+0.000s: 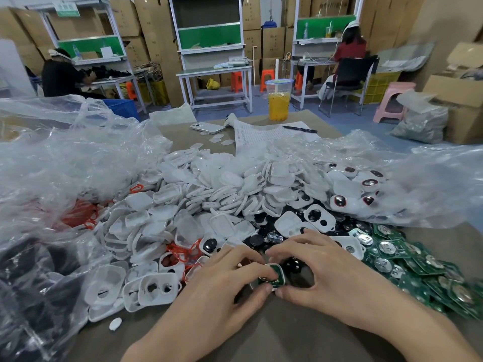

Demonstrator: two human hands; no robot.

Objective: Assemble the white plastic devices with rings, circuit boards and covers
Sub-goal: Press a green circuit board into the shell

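Observation:
Both hands meet over one white plastic device (273, 276) with a green circuit board seated in it, near the table's front middle. My left hand (227, 286) pinches its left side, thumb under and fingers on top. My right hand (324, 270) grips its right side, fingertips curled over the far edge. A big heap of white shells and covers (209, 202) fills the middle of the table. Green circuit boards (407, 265) lie in a pile to the right. Orange rings (183, 250) sit among the shells on the left. Black round parts (261, 239) lie just beyond my fingers.
Clear plastic bags (65, 165) bulge on the left and another on the right (418, 178) holds finished shells. At the far edge stand a cup of orange drink (279, 100), a phone (206, 127), and a paper sheet with a pen (300, 129). Other workers sit at benches beyond.

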